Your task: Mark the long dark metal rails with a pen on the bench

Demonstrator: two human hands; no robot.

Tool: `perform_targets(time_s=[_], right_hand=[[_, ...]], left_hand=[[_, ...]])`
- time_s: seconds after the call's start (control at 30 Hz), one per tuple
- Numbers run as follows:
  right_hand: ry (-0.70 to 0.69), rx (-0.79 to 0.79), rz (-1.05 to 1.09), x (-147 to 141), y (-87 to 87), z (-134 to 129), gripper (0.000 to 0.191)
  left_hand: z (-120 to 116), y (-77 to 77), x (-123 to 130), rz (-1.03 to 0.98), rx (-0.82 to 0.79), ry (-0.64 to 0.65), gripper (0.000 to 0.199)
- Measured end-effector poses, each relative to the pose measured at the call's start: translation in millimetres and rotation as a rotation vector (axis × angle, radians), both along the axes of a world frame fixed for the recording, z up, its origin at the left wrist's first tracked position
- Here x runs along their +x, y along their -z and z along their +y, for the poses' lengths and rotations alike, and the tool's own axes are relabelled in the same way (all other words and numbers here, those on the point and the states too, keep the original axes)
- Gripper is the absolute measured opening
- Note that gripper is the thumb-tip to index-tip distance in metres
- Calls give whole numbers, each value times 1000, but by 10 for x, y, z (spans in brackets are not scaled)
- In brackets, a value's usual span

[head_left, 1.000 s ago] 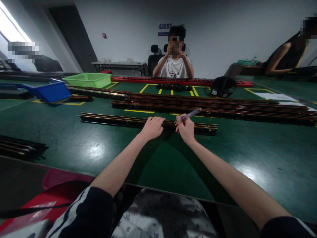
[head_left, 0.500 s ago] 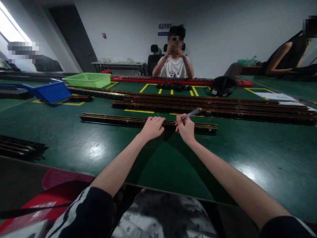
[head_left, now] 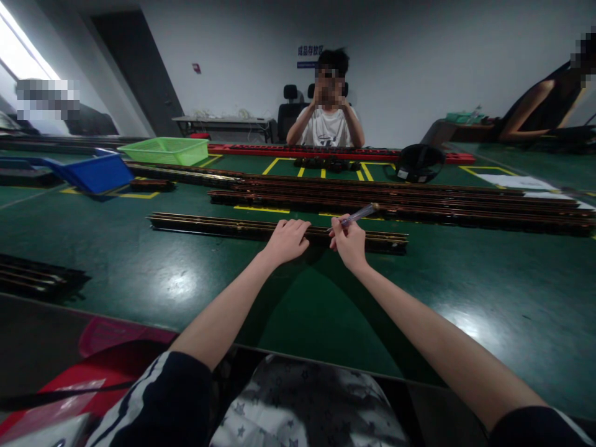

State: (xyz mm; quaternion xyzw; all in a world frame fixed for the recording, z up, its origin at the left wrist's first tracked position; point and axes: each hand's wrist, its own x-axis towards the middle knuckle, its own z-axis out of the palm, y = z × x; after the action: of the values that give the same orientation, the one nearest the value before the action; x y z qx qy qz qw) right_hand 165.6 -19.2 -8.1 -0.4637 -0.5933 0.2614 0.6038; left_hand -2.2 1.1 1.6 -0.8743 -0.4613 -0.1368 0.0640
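A long dark strip assembly with gold-coloured edges (head_left: 209, 225) lies across the green table in front of me. My left hand (head_left: 287, 241) rests over its middle, fingers close together and bent across the strips. Just to the right, my right hand (head_left: 348, 241) is closed around a clear, slim pen-like tool (head_left: 361, 213). The tool's thin tip points down and left at the strips, and its thicker end points up and right. Whether the tip touches the strips is too small to tell.
Behind lie more long dark strips (head_left: 419, 202), a green basket (head_left: 165, 151), a blue tray (head_left: 97, 172) and a black round container (head_left: 420, 162). More strips (head_left: 40, 276) sit at the left edge. A person (head_left: 328, 124) sits opposite; others are at both sides.
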Motion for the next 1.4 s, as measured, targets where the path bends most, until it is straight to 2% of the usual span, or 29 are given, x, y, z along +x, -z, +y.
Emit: perform_targets(time_s=[0.83,1.4], right_hand=[[8,1,-12,8,5,5,41],[10,-4,15,-8,12,1,47]], left_hand=[[-10,-18,-1,3,-11,6,44],[2,14,61,-7,36,-72,37]])
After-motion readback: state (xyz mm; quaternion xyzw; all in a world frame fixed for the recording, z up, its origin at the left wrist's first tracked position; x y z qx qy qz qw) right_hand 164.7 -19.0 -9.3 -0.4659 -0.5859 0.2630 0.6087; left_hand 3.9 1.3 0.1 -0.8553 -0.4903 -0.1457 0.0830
